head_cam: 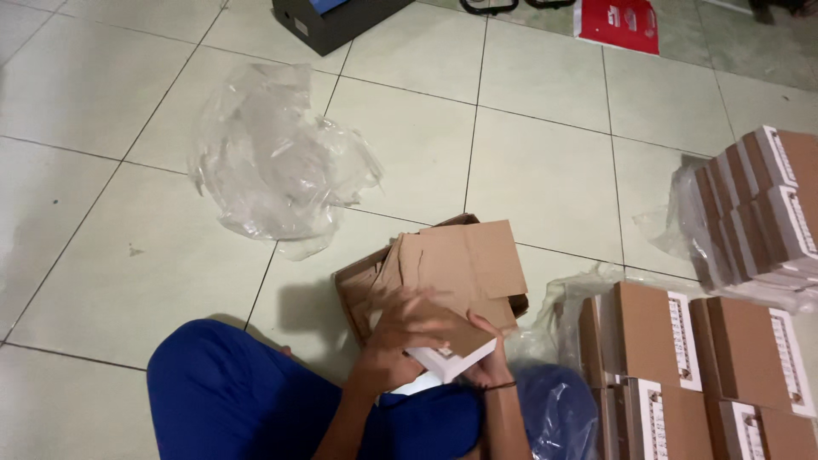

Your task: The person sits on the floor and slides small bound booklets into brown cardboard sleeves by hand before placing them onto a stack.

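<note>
Box: small white box [449, 360] near the lap, long axis running left-near to right-far.
Left hand [400, 336]: grip closed over its left end.
Right hand [492, 362]: supports the right end; closure unclear.
Above: cardboard box [460, 268], flaps open.

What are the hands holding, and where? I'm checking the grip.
Both hands, left and right, hold a small white box by its near end, against flat brown cardboard.

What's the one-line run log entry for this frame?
left hand: grips flattened brown cardboard box | right hand: under small white box | nearby: crumpled clear plastic sheet, stacked brown cartons | surface: tiled floor
</note>
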